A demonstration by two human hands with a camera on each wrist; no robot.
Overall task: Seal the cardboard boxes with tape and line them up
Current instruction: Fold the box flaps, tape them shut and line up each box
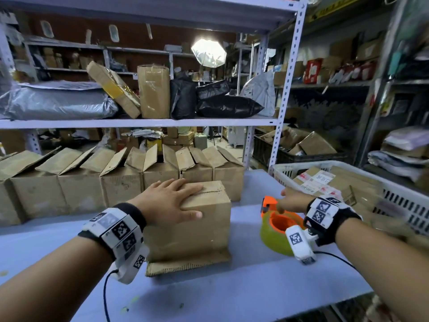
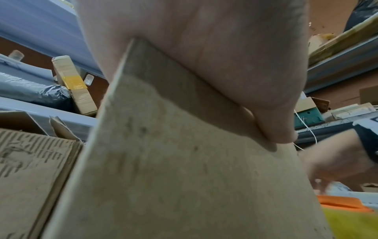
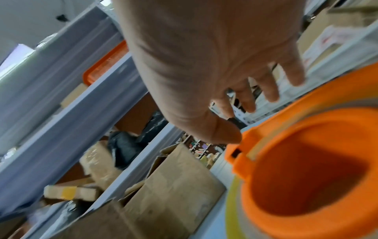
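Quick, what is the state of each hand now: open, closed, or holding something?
Left hand: open, fingers flat, pressing on top of the cardboard box.
Right hand: open, holding nothing, fingers spread just above the tape dispenser.

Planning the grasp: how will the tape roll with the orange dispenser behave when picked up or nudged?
The tape roll lies flat on the table, so it probably won't roll unless tipped on edge. Its thick winding suggests some heft. The rigid-looking orange dispenser core should give the right hand a firm grip.
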